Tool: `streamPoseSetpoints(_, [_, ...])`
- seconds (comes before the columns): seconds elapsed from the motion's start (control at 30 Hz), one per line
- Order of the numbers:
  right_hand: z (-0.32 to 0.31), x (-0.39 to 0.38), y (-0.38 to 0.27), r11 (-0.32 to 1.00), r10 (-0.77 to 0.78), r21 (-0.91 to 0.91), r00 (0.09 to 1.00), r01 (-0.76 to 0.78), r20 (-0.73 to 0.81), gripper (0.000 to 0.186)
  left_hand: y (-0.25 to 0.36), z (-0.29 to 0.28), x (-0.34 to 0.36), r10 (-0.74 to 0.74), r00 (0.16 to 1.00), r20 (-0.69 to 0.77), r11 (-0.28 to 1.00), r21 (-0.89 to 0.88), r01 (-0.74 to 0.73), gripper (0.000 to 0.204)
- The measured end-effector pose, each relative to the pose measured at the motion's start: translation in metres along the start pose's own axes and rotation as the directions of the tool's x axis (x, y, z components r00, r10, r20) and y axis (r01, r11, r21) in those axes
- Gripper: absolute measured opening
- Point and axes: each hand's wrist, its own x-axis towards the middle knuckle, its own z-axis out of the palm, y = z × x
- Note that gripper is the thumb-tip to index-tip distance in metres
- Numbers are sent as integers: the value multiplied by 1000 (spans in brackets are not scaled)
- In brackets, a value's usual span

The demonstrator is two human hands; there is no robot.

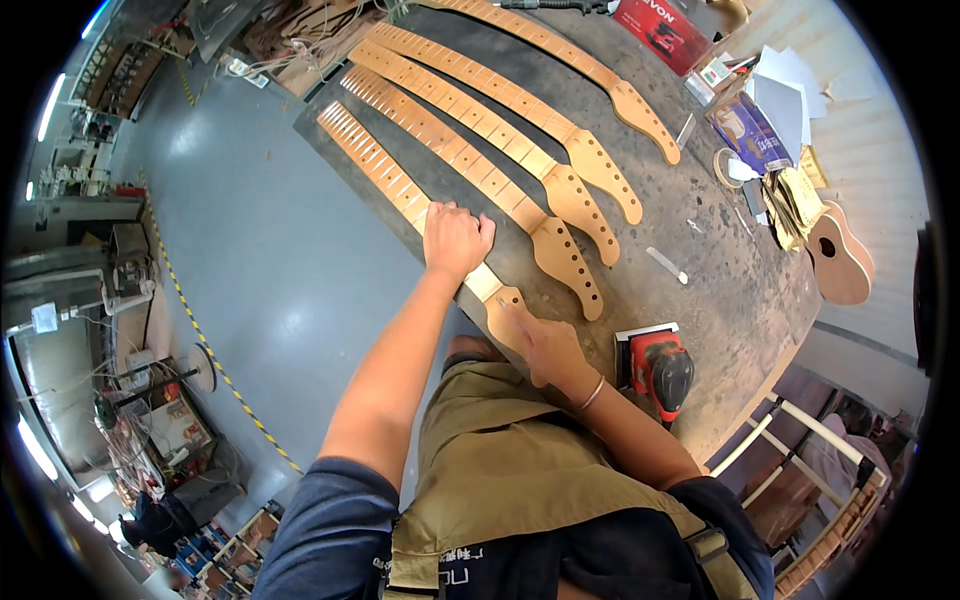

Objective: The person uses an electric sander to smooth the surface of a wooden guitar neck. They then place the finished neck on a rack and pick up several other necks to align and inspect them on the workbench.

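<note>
Nearest to me on the workbench lies a pale wooden guitar neck (375,160), its fretboard side up with shiny frets. My left hand (457,240) is closed around the middle of this neck. At its headstock (503,318), my right hand (550,350) grips the end, with a finger reaching over the face; the hand hides much of the headstock. Beyond it, more guitar necks lie side by side, among them a close one (450,150), a middle one (480,115) and a far one (540,40). Peg holes show in their headstocks.
A red and black sander (660,370) stands on the bench (725,320) to my right. Past it lie a small metal strip (667,266), a purple box (750,135), papers and a red box (662,35). A guitar body (842,255) leans at the far right.
</note>
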Motion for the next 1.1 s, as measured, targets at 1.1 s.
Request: streamPoseSetpoints(1.1, [-12, -1, -3, 979, 68, -202, 948, -3, 312, 63, 0, 1, 0, 17, 1000, 19, 997, 79, -18, 50])
